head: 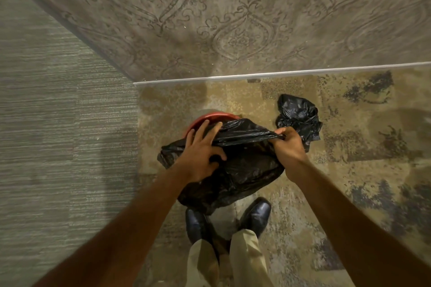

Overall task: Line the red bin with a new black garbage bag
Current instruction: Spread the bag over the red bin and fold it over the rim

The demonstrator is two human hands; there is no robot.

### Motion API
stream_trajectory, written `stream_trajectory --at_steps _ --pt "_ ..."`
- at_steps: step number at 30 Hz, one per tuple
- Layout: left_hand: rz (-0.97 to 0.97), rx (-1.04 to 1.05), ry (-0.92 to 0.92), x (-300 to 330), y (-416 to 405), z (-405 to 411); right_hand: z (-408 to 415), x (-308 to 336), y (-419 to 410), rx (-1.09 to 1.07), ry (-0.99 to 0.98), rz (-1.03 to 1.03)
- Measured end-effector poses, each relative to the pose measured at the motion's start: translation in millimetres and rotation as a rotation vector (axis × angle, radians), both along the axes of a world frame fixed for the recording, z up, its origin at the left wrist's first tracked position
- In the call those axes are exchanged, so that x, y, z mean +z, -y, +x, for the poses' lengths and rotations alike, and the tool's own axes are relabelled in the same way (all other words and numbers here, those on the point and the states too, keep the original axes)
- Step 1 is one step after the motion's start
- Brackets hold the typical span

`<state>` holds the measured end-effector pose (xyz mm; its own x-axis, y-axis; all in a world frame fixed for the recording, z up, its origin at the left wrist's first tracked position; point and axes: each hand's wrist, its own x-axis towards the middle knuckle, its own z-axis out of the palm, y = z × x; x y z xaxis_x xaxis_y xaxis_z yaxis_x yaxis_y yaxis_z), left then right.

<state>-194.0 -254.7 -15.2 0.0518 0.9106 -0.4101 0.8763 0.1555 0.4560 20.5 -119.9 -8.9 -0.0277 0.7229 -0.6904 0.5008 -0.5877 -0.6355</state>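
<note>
A red bin stands on the carpet in a wall corner, with only its far rim showing. A black garbage bag drapes over most of it and hangs down the near side. My left hand lies on the bag's top left with fingers spread, the thumb pressing into the plastic, fingertips near the red rim. My right hand pinches a stretched edge of the bag at its right side and holds it taut.
A second crumpled black bag lies on the carpet just right of the bin. A patterned wall with a white baseboard runs behind, another wall on the left. My shoes stand close behind the bin.
</note>
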Motion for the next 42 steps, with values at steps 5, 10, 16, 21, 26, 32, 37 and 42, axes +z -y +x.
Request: stream_trajectory --at_steps 5,10,16,21,26,32,37,42 --pt "0.067 0.294 0.008 -23.4 -21.4 4.5 14.0 -17.4 -5.1 0.242 0.002 0.034" --pt "0.118 0.429 -0.012 -26.4 -21.2 -21.3 42.6 -33.4 -8.9 0.873 0.533 0.134" --pt "0.164 0.528 0.151 -39.8 -26.4 -60.2 40.2 -45.3 -14.6 0.479 0.222 0.367" --pt "0.182 0.602 0.236 -75.2 -38.8 -81.5 32.8 -73.2 -13.7 0.583 0.139 0.664" --pt "0.018 0.434 0.082 -181.2 -29.8 -93.5 20.9 -186.3 1.7 1.031 0.286 0.883" --pt "0.060 0.318 -0.003 -196.9 -56.6 -120.1 -0.2 -198.7 -34.5 0.938 0.247 0.924" --pt "-0.010 0.177 -0.177 -217.8 -67.9 -128.0 -17.2 -216.7 -66.2 0.975 0.362 0.862" --pt "-0.117 0.233 -0.143 -223.6 -54.8 -131.3 -13.0 -226.4 -72.0 1.018 0.398 0.487"
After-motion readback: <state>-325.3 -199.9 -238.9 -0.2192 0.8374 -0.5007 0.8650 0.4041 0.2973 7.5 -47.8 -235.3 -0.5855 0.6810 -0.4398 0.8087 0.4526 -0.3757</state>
